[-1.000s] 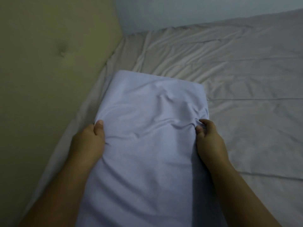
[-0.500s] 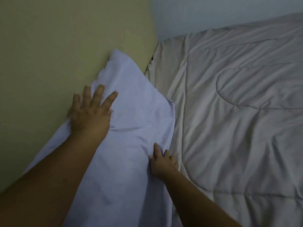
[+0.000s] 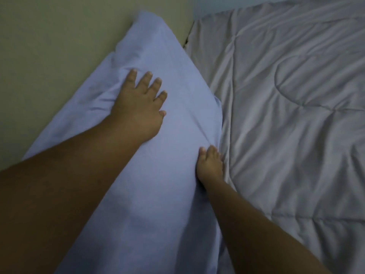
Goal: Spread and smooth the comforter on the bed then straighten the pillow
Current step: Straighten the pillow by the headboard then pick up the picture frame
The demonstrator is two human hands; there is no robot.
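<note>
The long pale-blue fabric pillow (image 3: 158, 175) leans against the olive-green padded headboard (image 3: 49, 66), its right edge beside the wrinkled grey quilted comforter (image 3: 286, 115); the left hand (image 3: 140, 107) presses flat, fingers spread; the right hand (image 3: 210, 165) pinches the pillow's edge.

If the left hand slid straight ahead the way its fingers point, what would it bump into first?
Probably the tan padded headboard, after crossing more of the pale blue pillow the left hand presses flat; depth is unclear.
</note>
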